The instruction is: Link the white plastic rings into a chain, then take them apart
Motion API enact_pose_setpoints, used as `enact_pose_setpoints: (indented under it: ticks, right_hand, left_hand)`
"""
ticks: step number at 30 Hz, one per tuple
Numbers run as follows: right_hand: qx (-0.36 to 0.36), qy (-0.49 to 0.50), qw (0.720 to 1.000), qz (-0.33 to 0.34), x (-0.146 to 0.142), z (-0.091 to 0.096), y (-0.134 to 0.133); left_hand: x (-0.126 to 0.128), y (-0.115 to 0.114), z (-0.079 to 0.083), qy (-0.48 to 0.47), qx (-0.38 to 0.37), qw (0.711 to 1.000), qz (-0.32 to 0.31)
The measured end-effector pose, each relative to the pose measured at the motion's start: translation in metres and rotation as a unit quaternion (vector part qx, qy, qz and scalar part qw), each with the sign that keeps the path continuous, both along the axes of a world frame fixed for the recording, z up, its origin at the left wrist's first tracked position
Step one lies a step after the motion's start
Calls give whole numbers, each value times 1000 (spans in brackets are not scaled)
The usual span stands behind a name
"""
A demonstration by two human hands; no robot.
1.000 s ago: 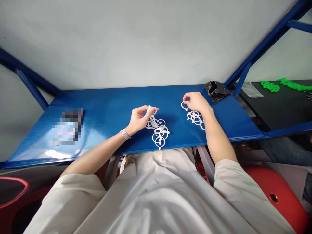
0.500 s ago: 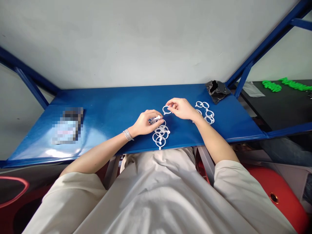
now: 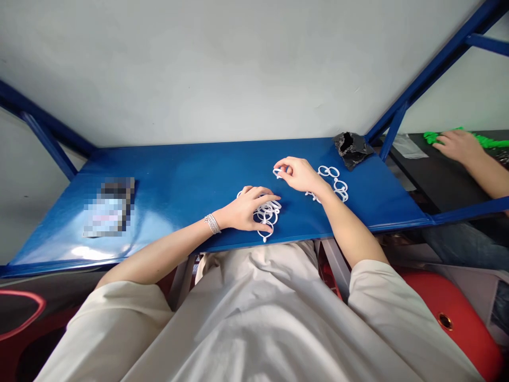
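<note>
your right hand (image 3: 297, 175) pinches a white ring (image 3: 278, 176) over the blue surface (image 3: 178, 170), right of middle; your left hand (image 3: 249, 207), fingers spread, covers a ring pile (image 3: 265, 214) near the front edge, one-by-one handling likely needing a light touch next. black bag (image 3: 352, 150) at far right corner, grey wall (image 3: 222, 69) behind.

The left hand (image 3: 247, 207) covers much of the ring pile (image 3: 267, 216); its count cannot be told. The right hand (image 3: 299, 175) hides part of one ring (image 3: 277, 173), its wrist (image 3: 323, 192) some loose rings (image 3: 340, 187). Pixels mask an object (image 3: 107, 209). A co-worker's hand (image 3: 459, 147) overlaps green pieces (image 3: 491, 142), the arm (image 3: 493, 174) cut off at the right edge.
</note>
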State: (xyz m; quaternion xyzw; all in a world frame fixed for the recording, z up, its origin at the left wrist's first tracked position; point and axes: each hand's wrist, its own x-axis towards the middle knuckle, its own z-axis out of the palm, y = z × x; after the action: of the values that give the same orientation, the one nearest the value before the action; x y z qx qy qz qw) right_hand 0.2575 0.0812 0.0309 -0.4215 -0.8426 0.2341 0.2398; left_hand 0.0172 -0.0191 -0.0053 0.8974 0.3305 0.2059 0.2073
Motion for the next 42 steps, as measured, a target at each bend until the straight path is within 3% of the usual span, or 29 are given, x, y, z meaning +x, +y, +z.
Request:
enact_pose_setpoints:
  ticks: [7, 13, 17, 21, 26, 33, 42]
  right_hand:
    - [-119, 48, 990, 58, 10, 16, -4]
    - [-113, -106, 966, 205, 7, 20, -14]
    - [-108, -145, 953, 244, -4, 15, -19]
    - [-88, -97, 971, 201, -1, 13, -15]
    - [-72, 51, 991, 105, 5, 13, -7]
    - [-148, 226, 960, 77, -4, 8, -9]
    - [-147, 296, 941, 69, -9, 12, -12]
  left_hand:
    - [-5, 3, 4, 19, -13, 1000, 14]
    - [-4, 3, 2, 5, -29, 999, 35]
    - [-4, 5, 0, -1, -37, 998, 44]
    - [-5, 5, -1, -7, -31, 998, 53]
    - [-8, 9, 0, -38, -31, 996, 79]
    - [-11, 12, 2, -22, -63, 991, 118]
    - [-12, 12, 5, 24, -32, 989, 140]
